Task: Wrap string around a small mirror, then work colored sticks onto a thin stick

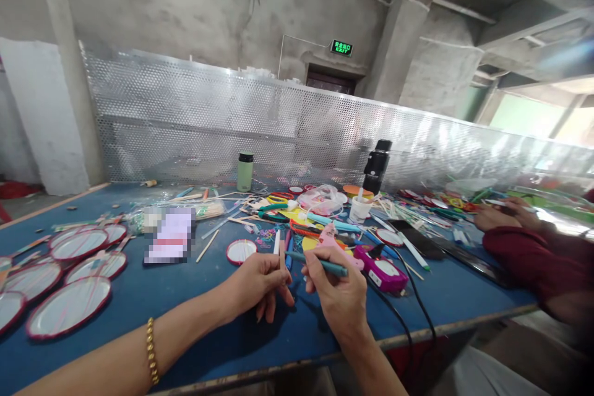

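My left hand point(255, 281) is closed on a narrow flat wooden stick point(281, 252), held upright between thumb and fingers. In my right hand point(341, 291) is a teal marker pen point(331, 264), gripped as for writing, its tip pointing left towards the stick. The two hands are close together above the blue table point(208, 309). Just behind my left hand lies a round white disc point(241, 251) with a red rim. Beside my right hand are a pink tool point(330, 238) and a purple box point(387, 275) with a white top.
Several red-rimmed discs point(69, 306) overlap at the left. A blurred-out phone-like rectangle point(171, 235), a green bottle point(245, 171), a black flask point(377, 167) and a white cup point(359, 209) stand or lie beyond. Black cables point(420, 306) cross the front edge. A co-worker's sleeve point(524, 247) is at right.
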### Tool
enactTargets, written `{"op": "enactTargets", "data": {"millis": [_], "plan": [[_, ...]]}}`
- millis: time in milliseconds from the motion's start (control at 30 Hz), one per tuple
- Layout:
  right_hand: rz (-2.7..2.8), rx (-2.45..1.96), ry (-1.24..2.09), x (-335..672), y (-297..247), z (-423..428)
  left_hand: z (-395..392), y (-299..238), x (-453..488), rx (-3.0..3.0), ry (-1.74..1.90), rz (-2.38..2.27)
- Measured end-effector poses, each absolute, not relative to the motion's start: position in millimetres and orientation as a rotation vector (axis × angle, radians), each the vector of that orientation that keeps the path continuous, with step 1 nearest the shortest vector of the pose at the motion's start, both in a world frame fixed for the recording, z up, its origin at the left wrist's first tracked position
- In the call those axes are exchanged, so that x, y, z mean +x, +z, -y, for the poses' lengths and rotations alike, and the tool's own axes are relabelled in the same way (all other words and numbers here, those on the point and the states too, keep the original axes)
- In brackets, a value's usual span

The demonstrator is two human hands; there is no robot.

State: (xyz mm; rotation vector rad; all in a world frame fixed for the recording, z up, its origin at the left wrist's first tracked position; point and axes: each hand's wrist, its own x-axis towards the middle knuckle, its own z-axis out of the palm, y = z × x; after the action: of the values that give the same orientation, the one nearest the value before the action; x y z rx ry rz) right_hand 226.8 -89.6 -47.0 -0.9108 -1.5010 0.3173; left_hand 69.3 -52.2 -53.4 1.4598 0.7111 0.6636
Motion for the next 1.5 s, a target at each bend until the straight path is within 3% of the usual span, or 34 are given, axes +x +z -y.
{"op": "enactTargets", "data": {"millis": [1500], "plan": [[1.528, -0.930, 0.262, 225.3, -48.2, 91.9, 55.6, -52.3, 70.1, 1.519, 0.652, -0.741]]}}
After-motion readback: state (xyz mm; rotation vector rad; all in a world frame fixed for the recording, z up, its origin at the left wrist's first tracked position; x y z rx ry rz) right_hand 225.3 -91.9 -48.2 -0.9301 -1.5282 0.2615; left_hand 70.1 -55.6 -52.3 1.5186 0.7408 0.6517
